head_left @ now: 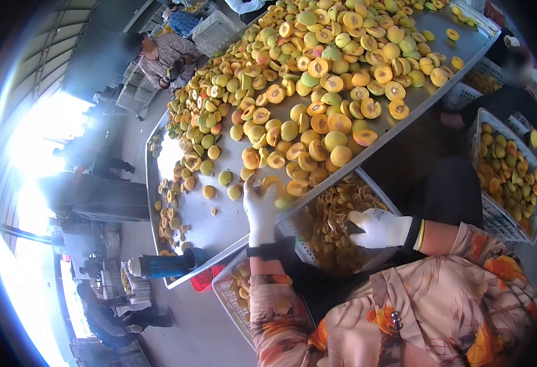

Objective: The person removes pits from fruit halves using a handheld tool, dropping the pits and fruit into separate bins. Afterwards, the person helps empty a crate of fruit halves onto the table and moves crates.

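Observation:
My left hand (260,208), in a white glove, is at the near edge of the metal table (222,217). Its fingers are apart and point toward a blurred fruit half (272,183); no firm grip shows. In a white glove too, my right hand (375,229) is closed around a small dark tool (354,228), whose shape is mostly hidden. That hand is above a crate of brown-yellow pieces (329,244). Many yellow and orange fruits, whole and halved, are heaped on the table (317,92), several with pits or hollows showing.
A blue cylinder (167,265) juts from the table's left corner. One crate of fruit (506,177) stands at the right, another (239,292) below the table. A person (167,58) works across the table; other people are at the left and upper right.

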`<state>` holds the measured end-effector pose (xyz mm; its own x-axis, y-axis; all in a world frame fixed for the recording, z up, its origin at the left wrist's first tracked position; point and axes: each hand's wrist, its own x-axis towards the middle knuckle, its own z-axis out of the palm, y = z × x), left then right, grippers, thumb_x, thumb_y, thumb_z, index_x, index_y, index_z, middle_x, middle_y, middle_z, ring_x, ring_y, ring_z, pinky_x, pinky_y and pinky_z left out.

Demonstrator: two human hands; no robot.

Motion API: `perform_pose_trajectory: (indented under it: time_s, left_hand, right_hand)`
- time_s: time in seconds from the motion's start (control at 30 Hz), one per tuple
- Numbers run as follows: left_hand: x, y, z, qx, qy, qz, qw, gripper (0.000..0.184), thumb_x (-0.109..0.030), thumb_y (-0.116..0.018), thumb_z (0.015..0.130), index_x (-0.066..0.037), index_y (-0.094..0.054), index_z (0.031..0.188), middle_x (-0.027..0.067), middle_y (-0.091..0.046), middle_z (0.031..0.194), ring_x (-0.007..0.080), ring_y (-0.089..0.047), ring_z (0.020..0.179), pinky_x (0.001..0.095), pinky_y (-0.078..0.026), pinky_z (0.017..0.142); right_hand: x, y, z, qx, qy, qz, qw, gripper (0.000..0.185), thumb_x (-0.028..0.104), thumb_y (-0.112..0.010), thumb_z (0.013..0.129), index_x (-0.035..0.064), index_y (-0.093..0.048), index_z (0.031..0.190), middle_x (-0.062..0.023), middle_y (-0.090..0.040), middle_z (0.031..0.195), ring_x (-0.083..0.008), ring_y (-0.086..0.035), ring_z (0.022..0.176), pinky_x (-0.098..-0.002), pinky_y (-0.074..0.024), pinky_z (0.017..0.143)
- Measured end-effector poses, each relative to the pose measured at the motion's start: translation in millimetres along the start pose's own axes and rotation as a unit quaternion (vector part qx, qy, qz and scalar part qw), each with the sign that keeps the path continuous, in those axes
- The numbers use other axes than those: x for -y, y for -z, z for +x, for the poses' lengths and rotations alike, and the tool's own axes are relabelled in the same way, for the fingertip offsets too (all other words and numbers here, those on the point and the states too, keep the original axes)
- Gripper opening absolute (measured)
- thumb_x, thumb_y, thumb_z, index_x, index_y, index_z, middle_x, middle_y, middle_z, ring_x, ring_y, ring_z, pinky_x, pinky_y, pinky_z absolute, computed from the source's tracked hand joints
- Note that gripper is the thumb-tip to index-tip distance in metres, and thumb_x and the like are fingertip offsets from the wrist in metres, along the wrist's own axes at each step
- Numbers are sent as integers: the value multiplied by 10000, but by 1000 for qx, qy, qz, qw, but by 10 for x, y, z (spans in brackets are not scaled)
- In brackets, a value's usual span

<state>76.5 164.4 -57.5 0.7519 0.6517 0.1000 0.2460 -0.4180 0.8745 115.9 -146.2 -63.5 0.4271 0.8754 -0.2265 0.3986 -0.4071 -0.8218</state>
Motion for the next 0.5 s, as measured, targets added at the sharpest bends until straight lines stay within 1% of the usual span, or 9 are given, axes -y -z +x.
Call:
perform_pose_trajectory:
  time_s: [0.03,0.13,0.17,0.2,0.23,0.3,0.33,0.4,0.5]
  left_hand:
    - [-90,80,-157,12,53,-130,990,452,-164,-711,850,30,-586,1238,175,-696,965,251,-679,810,344,-543,758]
    - [-409,300,-731,72,130,-342,928,387,-96,-679,883,64,-596,1226,108,-662,1082,181,-647,978,328,-555,840]
    - [-386,310,-906,52,36,-233,970,358,-99,-654,892,65,-602,1206,119,-661,1092,192,-648,984,333,-558,840]
    - [-360,287,-1097,30,-58,-117,991,332,-102,-629,901,65,-609,1187,130,-661,1102,202,-650,990,337,-562,839]
    - [-347,245,-1254,8,-151,1,989,309,-106,-604,910,66,-615,1167,142,-660,1111,212,-651,996,342,-565,839]
    - [-502,173,-1498,42,-29,-249,967,319,-112,-545,923,41,-582,1200,177,-660,1136,263,-657,1003,383,-555,900]
    - [-623,156,-1606,36,-1,-310,950,336,-110,-541,921,37,-569,1221,185,-661,1137,274,-658,997,392,-549,916]
    - [-835,158,-1784,37,1,-345,938,403,-192,-526,984,24,-513,1324,196,-661,1142,274,-654,980,404,-519,959]
    - [-896,163,-1918,6,29,-485,874,426,-291,-518,1038,24,-531,1325,182,-670,1111,252,-655,938,380,-537,895]
  right_hand:
    - [40,-39,10,-46,41,25,998,322,253,-663,887,-19,-561,1027,-273,-681,843,-461,-674,840,-504,-516,743]
    - [347,-102,1,-102,114,73,986,352,253,-695,887,11,-554,1100,-260,-681,858,-468,-664,838,-507,-508,728]
    - [456,-131,-7,-100,131,77,983,341,234,-698,890,17,-554,1111,-260,-683,873,-464,-665,841,-499,-510,725]
    - [550,-174,-13,-92,147,92,981,315,218,-693,901,29,-557,1115,-251,-689,900,-455,-667,821,-490,-510,708]
    - [624,-225,-37,-92,178,79,977,300,214,-683,910,31,-559,1113,-243,-690,898,-448,-668,811,-488,-510,704]
    - [695,-351,-53,-98,236,59,965,244,207,-622,949,28,-560,1102,-231,-682,864,-431,-670,776,-486,-509,684]
    - [701,-432,-44,-104,262,53,958,214,203,-571,979,23,-559,1093,-227,-674,831,-421,-671,751,-486,-509,668]
    - [746,-527,-71,-118,293,26,949,194,192,-519,1005,19,-560,1082,-216,-662,783,-412,-665,701,-486,-505,633]
    - [860,-536,-204,-138,284,-5,949,198,185,-536,984,12,-553,1078,-216,-666,782,-420,-662,686,-487,-505,616]
